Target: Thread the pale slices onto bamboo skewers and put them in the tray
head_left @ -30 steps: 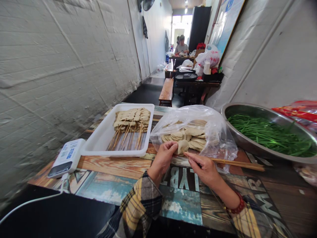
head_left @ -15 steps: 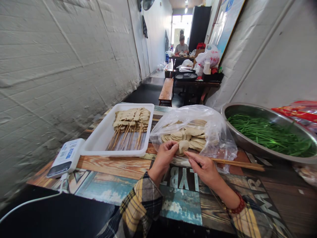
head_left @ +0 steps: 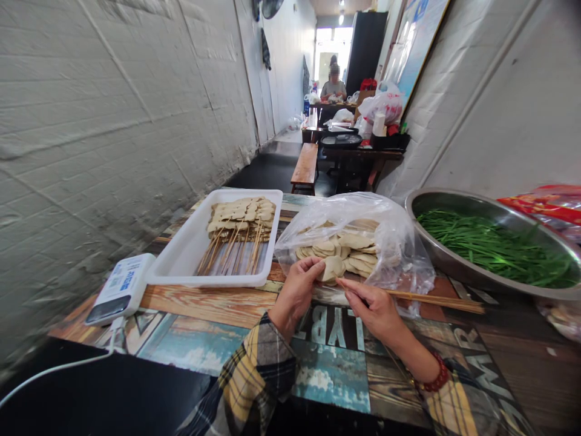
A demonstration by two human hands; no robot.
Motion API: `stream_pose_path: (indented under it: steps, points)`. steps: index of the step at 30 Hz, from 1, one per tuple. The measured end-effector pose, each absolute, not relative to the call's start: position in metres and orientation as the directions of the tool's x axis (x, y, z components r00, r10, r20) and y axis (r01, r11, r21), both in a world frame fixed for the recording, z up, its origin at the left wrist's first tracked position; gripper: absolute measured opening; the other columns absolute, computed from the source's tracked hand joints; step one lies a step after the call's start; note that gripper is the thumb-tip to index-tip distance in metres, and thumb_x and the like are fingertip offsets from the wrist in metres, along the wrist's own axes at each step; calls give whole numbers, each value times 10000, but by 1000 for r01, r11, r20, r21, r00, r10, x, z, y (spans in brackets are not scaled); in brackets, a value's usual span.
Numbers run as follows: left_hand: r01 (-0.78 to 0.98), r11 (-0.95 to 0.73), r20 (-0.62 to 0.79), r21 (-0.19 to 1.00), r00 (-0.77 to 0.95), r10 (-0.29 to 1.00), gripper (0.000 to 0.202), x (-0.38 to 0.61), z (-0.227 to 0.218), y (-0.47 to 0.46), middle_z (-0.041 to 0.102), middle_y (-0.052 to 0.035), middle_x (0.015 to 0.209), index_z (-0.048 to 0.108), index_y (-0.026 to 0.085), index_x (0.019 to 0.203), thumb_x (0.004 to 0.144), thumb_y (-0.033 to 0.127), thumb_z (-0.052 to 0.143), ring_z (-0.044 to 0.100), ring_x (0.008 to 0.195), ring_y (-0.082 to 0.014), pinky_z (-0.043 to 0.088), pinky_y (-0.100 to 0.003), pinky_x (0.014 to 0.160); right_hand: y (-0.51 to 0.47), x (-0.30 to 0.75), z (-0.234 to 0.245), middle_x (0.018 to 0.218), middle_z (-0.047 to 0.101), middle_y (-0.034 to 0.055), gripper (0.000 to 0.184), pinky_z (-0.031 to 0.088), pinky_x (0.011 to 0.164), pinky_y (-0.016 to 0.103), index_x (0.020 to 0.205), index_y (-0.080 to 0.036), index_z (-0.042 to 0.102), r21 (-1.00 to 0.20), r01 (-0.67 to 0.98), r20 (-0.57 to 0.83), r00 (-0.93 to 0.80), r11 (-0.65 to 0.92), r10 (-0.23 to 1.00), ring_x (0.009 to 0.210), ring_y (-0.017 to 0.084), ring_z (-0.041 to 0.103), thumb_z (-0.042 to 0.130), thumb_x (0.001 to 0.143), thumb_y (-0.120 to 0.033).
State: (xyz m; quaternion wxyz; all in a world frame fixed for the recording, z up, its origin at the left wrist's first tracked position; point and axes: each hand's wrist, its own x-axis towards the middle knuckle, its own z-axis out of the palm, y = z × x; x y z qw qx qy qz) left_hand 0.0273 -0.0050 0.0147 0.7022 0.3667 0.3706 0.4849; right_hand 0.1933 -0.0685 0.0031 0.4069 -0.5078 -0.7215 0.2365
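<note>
My left hand [head_left: 297,290] pinches a thin, round beige slice [head_left: 333,269] by its left edge, thumb against fingers. Closed round a thin bamboo skewer [head_left: 398,362], my right hand [head_left: 374,306] has its fingertips at the lower right of that slice; whether the skewer's tip has gone into it I cannot tell. Just beyond both hands, an opened clear plastic bag [head_left: 406,242] holds a heap of similar beige slices [head_left: 358,242]. A bundle of bamboo skewers [head_left: 440,300] lies to the right of my right hand, partly hidden by it.
At the left, a white tray [head_left: 181,254] holds stacked skewered slices [head_left: 242,215]. A white device [head_left: 122,287] with a cable stands beside it. A steel bowl [head_left: 458,272] of green leaves is at the right. Farther back are a wooden bench [head_left: 305,163] and a seated person [head_left: 333,89].
My left hand has shifted slightly left and down with the slice, which now faces me more fully. The right hand has barely moved.
</note>
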Motion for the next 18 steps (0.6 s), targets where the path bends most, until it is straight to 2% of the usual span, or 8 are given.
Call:
stream_pose_path:
  steps: [13, 18]
  points:
    - [-478, 279, -170, 833, 259, 951, 296, 26, 9, -2, 551, 23, 626, 634, 123, 687, 611, 351, 806, 452, 548, -62, 324, -190, 495, -69, 192, 5, 649, 693, 46, 350, 542, 595, 291, 1140, -139, 710, -741, 531, 386, -162, 410, 908, 534, 167, 637, 471, 901, -230]
    - [-465, 300, -190, 833, 268, 944, 304, 26, 10, -2, 537, 28, 597, 628, 126, 661, 587, 352, 816, 434, 525, -62, 317, -199, 489, -69, 193, 4, 716, 724, 72, 352, 547, 601, 291, 1137, -116, 708, -745, 522, 392, -161, 415, 906, 553, 169, 651, 472, 903, -232]
